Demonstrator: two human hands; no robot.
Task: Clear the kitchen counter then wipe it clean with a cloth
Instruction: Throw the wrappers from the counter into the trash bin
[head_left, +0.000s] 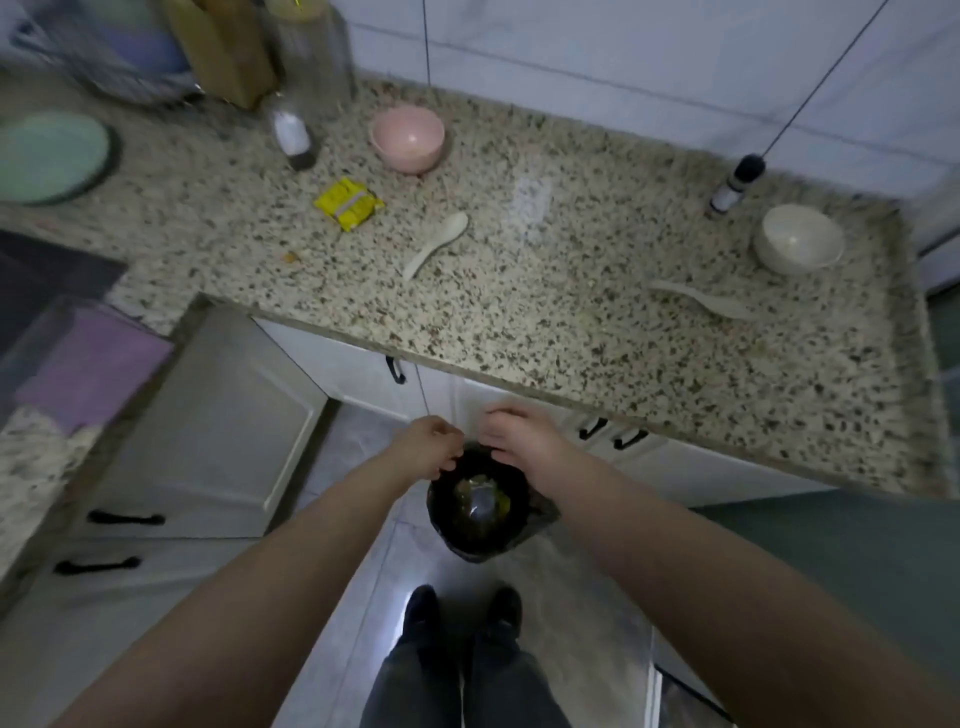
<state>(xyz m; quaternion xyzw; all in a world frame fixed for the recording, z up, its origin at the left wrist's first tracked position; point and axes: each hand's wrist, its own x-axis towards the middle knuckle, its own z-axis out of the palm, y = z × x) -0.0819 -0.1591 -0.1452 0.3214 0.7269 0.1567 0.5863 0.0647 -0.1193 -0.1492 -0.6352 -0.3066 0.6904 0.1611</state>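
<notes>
From the head view we look down at both our hands held low over a black bin (478, 512) on the floor in front of the cabinets; the bin has scraps in it. Our left hand (428, 449) has its fingers curled in, and we cannot tell whether it pinches anything; our right hand (519, 436) hangs over the bin's far rim with fingers loosely bent, holding nothing we can see. The two hands are just beside each other. Above them the speckled counter (545, 322) carries a pink bowl (408, 137) near the wall, a yellow packet (349, 203) in front of it, a white spoon (435, 244) just right of the packet, a white bowl (799, 239) far right with a second spoon (704, 300) in front of it, a small bottle (736, 182) behind that bowl, a shaker (293, 132) left of the pink bowl, and a green plate (49, 156) at far left. A purple cloth (88, 374) lies low on the left
</notes>
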